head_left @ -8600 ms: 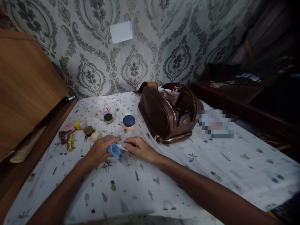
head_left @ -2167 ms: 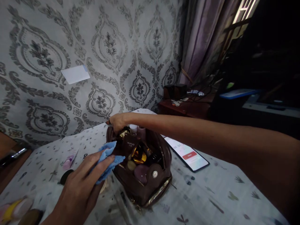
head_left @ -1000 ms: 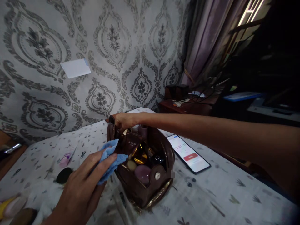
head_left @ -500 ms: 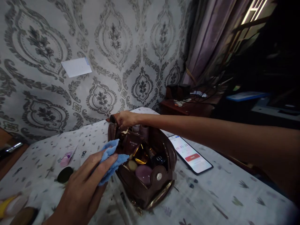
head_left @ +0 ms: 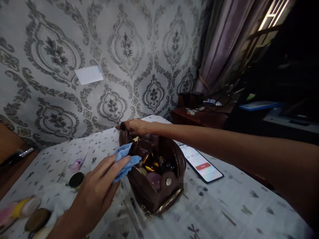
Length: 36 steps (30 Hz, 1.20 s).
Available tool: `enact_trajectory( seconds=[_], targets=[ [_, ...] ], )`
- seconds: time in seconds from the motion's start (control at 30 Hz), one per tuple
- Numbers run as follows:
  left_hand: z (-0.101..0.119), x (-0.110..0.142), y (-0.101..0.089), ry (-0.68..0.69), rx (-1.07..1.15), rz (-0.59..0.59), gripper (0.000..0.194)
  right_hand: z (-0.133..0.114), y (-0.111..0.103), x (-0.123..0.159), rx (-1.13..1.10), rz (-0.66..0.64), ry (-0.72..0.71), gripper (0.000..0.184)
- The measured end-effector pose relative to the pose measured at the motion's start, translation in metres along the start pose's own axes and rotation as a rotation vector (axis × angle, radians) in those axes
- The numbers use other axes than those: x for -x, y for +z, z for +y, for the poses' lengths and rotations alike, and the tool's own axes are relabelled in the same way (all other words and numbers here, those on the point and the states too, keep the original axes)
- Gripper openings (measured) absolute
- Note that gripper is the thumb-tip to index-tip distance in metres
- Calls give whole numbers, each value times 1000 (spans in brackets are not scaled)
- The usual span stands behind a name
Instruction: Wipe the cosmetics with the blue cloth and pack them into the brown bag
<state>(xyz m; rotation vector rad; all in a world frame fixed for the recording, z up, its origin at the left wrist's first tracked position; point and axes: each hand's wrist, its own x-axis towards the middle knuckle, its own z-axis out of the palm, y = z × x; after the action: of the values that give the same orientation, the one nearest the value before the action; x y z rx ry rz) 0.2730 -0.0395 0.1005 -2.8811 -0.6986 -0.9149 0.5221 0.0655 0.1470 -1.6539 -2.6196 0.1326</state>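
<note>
My left hand (head_left: pixel 92 191) is closed around a folded blue cloth (head_left: pixel 126 162), held just beside the near left wall of a brown leather bag (head_left: pixel 147 199). My right hand (head_left: pixel 139 127) reaches across the bag's top, its fingers closed on the bag's far rim. Inside the unzipped bag lie a brown Marubi tube (head_left: pixel 144 149), a shiny gold item (head_left: pixel 152 162), a black item (head_left: pixel 167 164) and a round pink container (head_left: pixel 154 179). A flap with a metal snap (head_left: pixel 168 181) lies at the bag's near end.
A phone with a running timer (head_left: pixel 203 164) lies right of the bag. On the patterned cloth at left are a dark round lid (head_left: pixel 76 179), a small pink tube (head_left: pixel 77 163), a brown round object (head_left: pixel 37 220) and a yellow-and-pink bottle (head_left: pixel 18 209). A side table (head_left: pixel 199 118) stands behind.
The view has shifted slightly, and things at left now sit further into the frame. Both hands keep their hold on the cloth and the bag's rim.
</note>
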Motion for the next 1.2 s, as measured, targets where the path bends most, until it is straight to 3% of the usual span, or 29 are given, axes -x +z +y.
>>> enact_trajectory(
  seconds=[0.13, 0.27, 0.33, 0.5, 0.8, 1.2],
  targets=[
    [-2, 1, -2, 6, 20, -12, 49, -5, -9, 22, -2, 131, 29, 22],
    [-4, 3, -2, -7, 38, -22, 48, -22, -15, 67, 19, 250, 164, 34],
    [-4, 5, -2, -23, 32, -28, 46, -30, -13, 90, 40, 227, 218, 38],
    [-6, 9, 0, -73, -8, -40, 46, -34, -1, 124, -71, 166, 167, 13],
    [-6, 10, 0, -51, -24, -51, 49, -25, 8, 128, -165, 213, 106, 14],
    [-3, 7, -2, -95, 21, -33, 44, -35, 5, 122, 53, 187, 180, 19]
  ],
)
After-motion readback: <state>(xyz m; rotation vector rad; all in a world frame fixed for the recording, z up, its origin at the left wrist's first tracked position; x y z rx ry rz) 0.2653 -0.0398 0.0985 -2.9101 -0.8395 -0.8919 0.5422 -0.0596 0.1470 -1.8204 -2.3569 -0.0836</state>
